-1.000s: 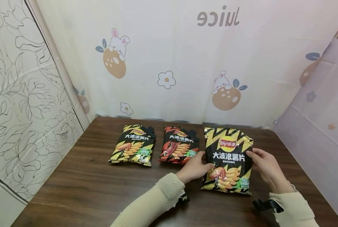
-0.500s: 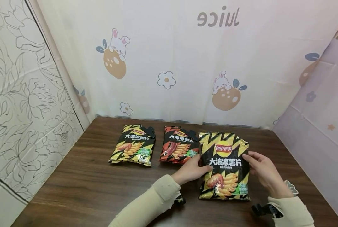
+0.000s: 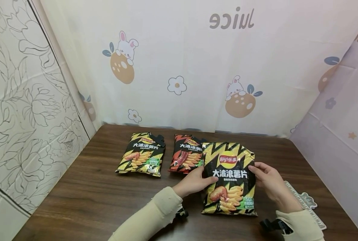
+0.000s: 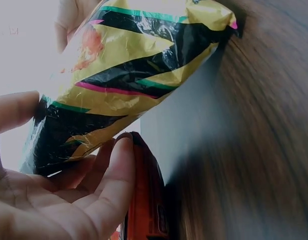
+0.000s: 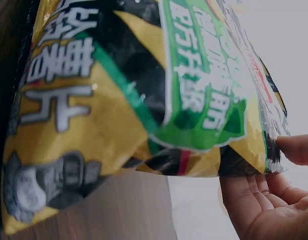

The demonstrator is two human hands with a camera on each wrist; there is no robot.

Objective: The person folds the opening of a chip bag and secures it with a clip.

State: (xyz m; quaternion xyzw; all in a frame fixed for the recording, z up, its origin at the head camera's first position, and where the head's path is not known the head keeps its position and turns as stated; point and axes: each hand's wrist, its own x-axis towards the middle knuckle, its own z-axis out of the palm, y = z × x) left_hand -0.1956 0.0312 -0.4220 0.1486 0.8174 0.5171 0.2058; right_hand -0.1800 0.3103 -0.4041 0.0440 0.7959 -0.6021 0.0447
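A yellow-and-black bag of potato chips is held up between both hands, its front turned to the head camera. My left hand grips its left edge, thumb on the front and fingers behind. On the other edge, my right hand pinches the bag, thumb in front. The bag's top right corner looks cut away or folded back. Behind it, a red chip bag lies partly covered. In the left wrist view, the fingers of that hand come close to the red bag; contact is unclear.
Another yellow-and-black chip bag lies at the left with a black clip on its top corner. A second black clip is partly visible on the red bag. A white ruler with a cloud-shaped edge lies right of the right wrist on the wooden table.
Both hands have carried the held bag left and a little toward the person. It now overlaps the red bag's right side, and the white ruler has come into fuller view.
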